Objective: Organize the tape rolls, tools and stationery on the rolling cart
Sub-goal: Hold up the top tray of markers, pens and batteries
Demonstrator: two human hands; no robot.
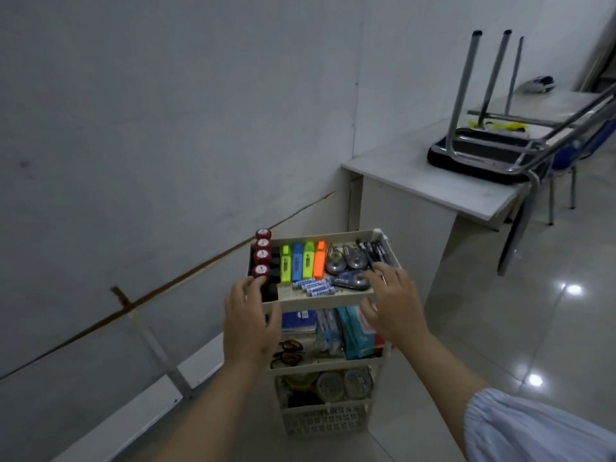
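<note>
A cream rolling cart (pixel 320 300) stands by the wall. Its top tray holds a row of dark red tape rolls (pixel 261 256) along the left edge. To their right lie several highlighters (pixel 301 263), small blue-and-white tubes (pixel 313 286), correction tape dispensers (pixel 346 261) and dark pens (pixel 375 253). My left hand (pixel 250 315) is at the tray's front left corner, fingers spread beside the nearest tape roll. My right hand (pixel 393 301) is at the front right corner, fingers apart over the rim. Neither hand holds an object. I cannot tell whether they touch the tray.
The middle shelf carries blue notebooks (pixel 300 320), a teal packet (pixel 356 331) and scissors (pixel 290 353). Round containers (pixel 330 385) sit lower down. A white desk (pixel 433 185) with an upturned chair (pixel 483 155) stands behind on the right, and glossy tiled floor (pixel 500 311) lies to the right.
</note>
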